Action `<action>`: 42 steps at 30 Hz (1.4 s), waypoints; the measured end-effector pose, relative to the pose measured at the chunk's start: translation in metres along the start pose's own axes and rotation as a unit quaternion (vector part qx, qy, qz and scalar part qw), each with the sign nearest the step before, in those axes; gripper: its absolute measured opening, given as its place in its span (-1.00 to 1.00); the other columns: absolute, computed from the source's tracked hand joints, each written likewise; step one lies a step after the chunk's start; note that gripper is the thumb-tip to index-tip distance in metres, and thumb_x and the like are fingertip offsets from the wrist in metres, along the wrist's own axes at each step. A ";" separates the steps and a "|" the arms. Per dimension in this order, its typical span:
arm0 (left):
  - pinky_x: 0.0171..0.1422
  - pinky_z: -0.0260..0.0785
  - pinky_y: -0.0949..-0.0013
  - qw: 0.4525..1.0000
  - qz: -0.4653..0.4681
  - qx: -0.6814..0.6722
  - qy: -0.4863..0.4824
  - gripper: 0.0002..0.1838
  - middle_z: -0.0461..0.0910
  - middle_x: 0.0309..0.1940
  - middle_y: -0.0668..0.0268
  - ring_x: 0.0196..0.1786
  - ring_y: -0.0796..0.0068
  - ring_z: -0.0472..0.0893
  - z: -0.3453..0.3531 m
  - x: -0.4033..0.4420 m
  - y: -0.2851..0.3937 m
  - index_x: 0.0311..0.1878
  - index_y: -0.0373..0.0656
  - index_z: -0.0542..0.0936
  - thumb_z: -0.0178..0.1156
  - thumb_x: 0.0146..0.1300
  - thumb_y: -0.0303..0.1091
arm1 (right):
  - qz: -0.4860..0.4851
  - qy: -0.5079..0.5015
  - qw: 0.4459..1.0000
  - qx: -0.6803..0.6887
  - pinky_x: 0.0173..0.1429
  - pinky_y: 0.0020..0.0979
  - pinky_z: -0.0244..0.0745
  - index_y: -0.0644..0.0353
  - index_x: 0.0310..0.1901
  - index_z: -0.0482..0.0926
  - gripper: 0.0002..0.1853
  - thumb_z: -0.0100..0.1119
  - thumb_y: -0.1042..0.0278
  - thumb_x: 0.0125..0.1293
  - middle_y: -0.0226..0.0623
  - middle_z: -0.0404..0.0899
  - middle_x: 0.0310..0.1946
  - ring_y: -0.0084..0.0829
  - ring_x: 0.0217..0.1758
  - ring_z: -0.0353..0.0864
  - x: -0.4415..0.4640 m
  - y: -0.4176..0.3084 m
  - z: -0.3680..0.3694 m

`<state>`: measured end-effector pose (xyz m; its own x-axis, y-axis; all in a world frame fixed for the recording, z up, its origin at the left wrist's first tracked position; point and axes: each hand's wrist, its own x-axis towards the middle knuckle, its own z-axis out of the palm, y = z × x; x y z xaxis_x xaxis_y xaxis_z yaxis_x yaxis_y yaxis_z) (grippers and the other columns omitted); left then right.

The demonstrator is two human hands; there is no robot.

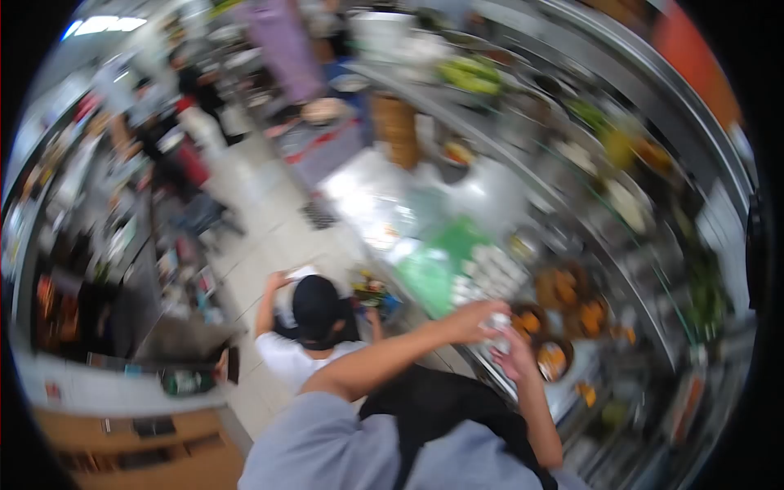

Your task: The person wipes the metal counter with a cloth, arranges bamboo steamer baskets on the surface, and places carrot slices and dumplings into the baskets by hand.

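My left hand reaches across from the left, its fingers closed on a small white piece. Just below it, my right hand has its fingers raised to the same piece; blur hides the exact grip. Several similar white pieces sit in rows at the edge of a green board, a little beyond my hands. Round brown containers with orange food stand right beside them, the nearest one close to my right hand.
Left of my arm, low down, is a person in a black cap. Shelves with bowls and greens rise behind the metal counter. More people stand at the far left along the tiled aisle.
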<state>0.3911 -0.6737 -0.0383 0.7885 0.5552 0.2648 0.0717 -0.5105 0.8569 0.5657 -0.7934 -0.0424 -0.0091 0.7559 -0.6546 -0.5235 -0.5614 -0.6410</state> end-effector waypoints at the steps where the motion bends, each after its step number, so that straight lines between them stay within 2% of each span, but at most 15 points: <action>1: 0.28 0.45 0.07 0.999 0.003 0.038 -0.018 -0.53 0.62 0.07 0.06 0.15 -0.03 0.61 0.012 -0.002 0.005 0.16 -0.17 0.55 0.40 0.24 -0.24 | 0.009 -0.006 1.000 -0.013 -0.27 -0.50 0.46 -0.11 0.15 0.55 -0.69 0.23 0.06 0.45 -0.52 0.58 -0.06 -0.47 -0.24 0.56 -0.007 0.004 -0.014; 3: 0.23 0.50 0.07 0.996 0.008 0.084 -0.012 -0.49 0.63 0.08 0.04 0.15 -0.05 0.63 0.039 -0.007 0.013 0.19 -0.20 0.53 0.43 0.23 -0.24 | -0.019 0.012 0.997 -0.073 -0.33 -0.51 0.41 0.05 0.06 0.59 -0.71 0.29 0.12 0.43 -0.50 0.56 -0.10 -0.59 -0.27 0.53 -0.022 0.013 -0.038; 4: 0.21 0.51 0.07 0.995 -0.004 0.095 -0.031 -0.47 0.63 0.09 0.02 0.15 -0.08 0.63 0.047 -0.003 0.029 0.22 -0.21 0.51 0.42 0.22 -0.30 | -0.046 0.033 0.992 -0.115 -0.41 -0.56 0.31 0.00 -0.02 0.62 -0.67 0.38 0.00 0.35 -0.50 0.56 -0.25 -0.64 -0.35 0.49 -0.032 0.015 -0.044; 8: 0.15 0.53 0.05 0.993 0.012 0.109 -0.042 -0.52 0.67 0.02 -0.05 0.05 -0.12 0.66 0.092 0.011 0.043 0.17 -0.26 0.57 0.39 0.17 -0.36 | -0.066 0.057 0.982 -0.170 -0.46 -0.59 0.33 0.05 -0.01 0.65 -0.63 0.37 -0.03 0.36 -0.50 0.55 -0.25 -0.67 -0.38 0.47 -0.055 0.025 -0.087; 11: 0.15 0.54 0.05 0.986 -0.067 0.149 -0.036 -0.54 0.68 0.01 -0.04 0.03 -0.12 0.67 0.092 0.039 0.031 0.11 -0.26 0.61 0.42 0.14 -0.35 | -0.084 0.052 0.990 -0.100 -0.33 -0.54 0.43 0.05 0.12 0.60 -0.65 0.28 0.08 0.42 -0.46 0.56 -0.20 -0.63 -0.29 0.50 -0.070 0.025 -0.112; 14: 0.14 0.52 0.04 0.976 -0.058 0.209 -0.034 -0.56 0.68 -0.04 0.03 0.02 -0.08 0.66 0.079 0.071 0.006 0.06 -0.21 0.64 0.44 0.09 -0.34 | -0.092 -0.062 0.986 0.124 0.03 -0.38 0.52 0.07 0.37 0.38 -0.50 0.05 0.48 0.40 -0.34 0.50 0.06 -0.47 -0.03 0.54 -0.083 0.024 -0.146; 16: 0.16 0.46 0.07 0.941 -0.007 0.320 -0.107 -0.53 0.64 -0.02 0.14 0.04 0.02 0.63 0.076 0.083 0.002 0.10 -0.13 0.67 0.45 0.07 -0.29 | -0.113 -0.069 0.981 0.139 0.05 -0.37 0.54 0.10 0.38 0.37 -0.49 0.04 0.50 0.39 -0.33 0.49 0.07 -0.45 -0.02 0.55 -0.092 0.023 -0.156; 22: 0.24 0.36 0.09 0.911 0.029 0.368 -0.183 -0.47 0.57 0.06 0.19 0.13 0.11 0.57 0.084 0.090 -0.003 0.15 -0.03 0.67 0.48 0.05 -0.22 | -0.174 -0.045 0.977 0.117 0.15 -0.34 0.58 0.18 0.42 0.32 -0.51 0.00 0.50 0.48 -0.31 0.49 0.14 -0.44 0.05 0.58 -0.103 0.022 -0.160; 25: 0.14 0.42 0.04 0.937 0.058 0.330 -0.100 -0.46 0.55 0.02 0.18 0.06 0.08 0.59 0.090 0.088 0.016 0.12 -0.07 0.67 0.52 0.03 -0.16 | -0.209 0.000 0.975 0.070 0.15 -0.35 0.60 0.22 0.43 0.30 -0.53 0.01 0.48 0.53 -0.28 0.51 0.13 -0.47 0.04 0.60 -0.101 0.022 -0.147; 26: 0.07 0.47 0.06 0.970 0.045 0.202 -0.130 -0.39 0.52 0.05 0.13 -0.02 0.00 0.61 0.089 0.091 0.029 0.22 -0.09 0.61 0.49 0.11 -0.09 | -0.253 0.019 0.967 0.006 0.13 -0.37 0.61 0.23 0.42 0.30 -0.53 0.03 0.49 0.53 -0.26 0.54 0.10 -0.48 0.00 0.62 -0.096 0.023 -0.145; 27: 0.07 0.47 0.06 0.970 0.047 0.199 -0.131 -0.39 0.52 0.05 0.13 -0.02 0.00 0.61 0.091 0.090 0.045 0.22 -0.09 0.61 0.49 0.11 -0.09 | -0.296 0.036 0.953 -0.061 0.12 -0.39 0.62 0.25 0.42 0.30 -0.53 0.06 0.50 0.52 -0.24 0.56 0.06 -0.50 -0.03 0.63 -0.090 0.023 -0.142; 29: 0.06 0.50 0.09 0.971 -0.073 0.008 -0.227 -0.38 0.49 0.09 0.04 0.00 -0.01 0.60 0.100 0.081 0.084 0.34 -0.08 0.49 0.41 0.26 -0.14 | -0.333 0.058 0.937 -0.090 0.02 -0.44 0.62 0.27 0.35 0.32 -0.57 0.08 0.50 0.51 -0.25 0.59 -0.04 -0.53 -0.14 0.64 -0.082 0.023 -0.130; 32: 0.11 0.48 0.07 0.975 -0.006 0.138 -0.176 -0.43 0.48 0.04 0.01 0.00 -0.08 0.59 0.111 0.063 0.086 0.38 -0.13 0.39 0.29 0.40 -0.16 | -0.354 0.106 0.915 -0.164 -0.13 -0.47 0.56 0.26 0.23 0.35 -0.71 0.03 0.45 0.56 -0.31 0.54 -0.16 -0.58 -0.22 0.59 -0.077 0.012 -0.107; 36: 0.16 0.45 0.05 0.985 0.038 0.101 -0.136 -0.46 0.47 0.05 -0.10 0.05 -0.18 0.57 0.112 0.047 0.076 0.38 -0.27 0.29 0.17 0.46 -0.23 | -0.342 0.079 0.929 -0.113 -0.12 -0.46 0.55 0.22 0.24 0.34 -0.70 -0.11 0.24 0.67 -0.35 0.52 -0.17 -0.60 -0.25 0.51 -0.058 0.017 -0.101; 42: 0.12 0.48 0.02 0.994 -0.014 0.062 -0.090 -0.50 0.56 0.00 -0.17 0.00 -0.18 0.62 0.116 0.028 0.067 0.32 -0.31 0.30 0.15 0.47 -0.24 | -0.280 0.061 0.956 -0.061 -0.31 -0.49 0.38 0.21 0.17 0.36 -0.72 -0.15 0.20 0.67 -0.38 0.46 -0.33 -0.60 -0.40 0.40 -0.042 0.030 -0.087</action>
<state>0.4888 -0.7688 -0.0254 0.8809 0.4496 0.1481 0.1611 -0.5789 0.7993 0.6242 -0.8709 -0.0687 0.3463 0.9090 -0.2318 -0.3144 -0.1203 -0.9416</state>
